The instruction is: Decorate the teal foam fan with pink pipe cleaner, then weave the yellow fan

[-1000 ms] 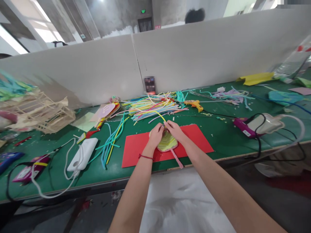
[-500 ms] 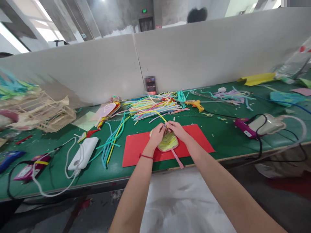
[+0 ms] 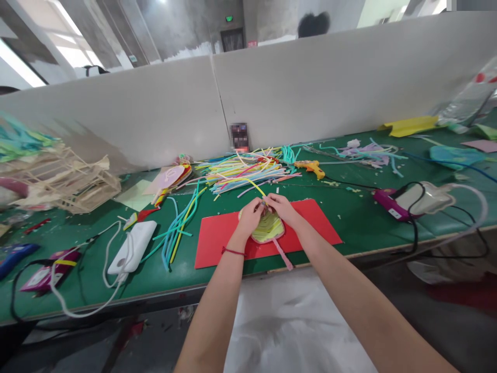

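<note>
My left hand (image 3: 251,216) and my right hand (image 3: 282,208) meet over a small fan-shaped piece (image 3: 269,231) with yellow-green rows, a pink rim and a pink handle. Fingers of both hands are pinched together at its far edge. A thin yellow strip, which looks like a pipe cleaner (image 3: 254,184), runs out from between the fingertips toward the back. My right fingers grip it; the left ones press at its near end and on the fan's edge, partly hidden. Beneath the fan lies a red sheet (image 3: 217,238).
A pile of coloured strips (image 3: 244,173) lies behind my hands, with a yellow glue gun (image 3: 312,168) to its right. Loose strips (image 3: 180,223), a white power bank (image 3: 134,246) and a finished-looking fan (image 3: 171,178) are leftward. A wooden stick frame (image 3: 81,181) stands far left.
Almost nothing differs. Both hands stay pinched at the fan's far edge with the yellow strip, and the view shifts very slightly.
</note>
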Action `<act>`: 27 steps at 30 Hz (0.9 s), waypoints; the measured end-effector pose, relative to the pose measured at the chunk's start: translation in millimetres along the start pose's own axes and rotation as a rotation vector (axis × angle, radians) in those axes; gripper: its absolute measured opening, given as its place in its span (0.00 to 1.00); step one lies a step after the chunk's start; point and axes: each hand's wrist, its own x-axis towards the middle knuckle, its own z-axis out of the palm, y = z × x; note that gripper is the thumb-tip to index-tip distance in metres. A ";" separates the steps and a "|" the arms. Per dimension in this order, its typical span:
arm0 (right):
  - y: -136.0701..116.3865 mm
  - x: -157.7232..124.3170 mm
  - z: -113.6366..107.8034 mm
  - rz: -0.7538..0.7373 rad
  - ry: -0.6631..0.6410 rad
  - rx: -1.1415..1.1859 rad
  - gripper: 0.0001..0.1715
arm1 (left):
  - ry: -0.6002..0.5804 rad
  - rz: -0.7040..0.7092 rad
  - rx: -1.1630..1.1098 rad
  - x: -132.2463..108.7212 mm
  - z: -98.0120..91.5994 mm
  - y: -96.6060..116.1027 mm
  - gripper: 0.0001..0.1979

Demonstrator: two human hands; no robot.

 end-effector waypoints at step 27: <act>-2.9 0.1 -2.2 -0.041 0.187 0.125 0.25 | -0.044 0.075 -0.047 -2.8 0.2 6.2 0.11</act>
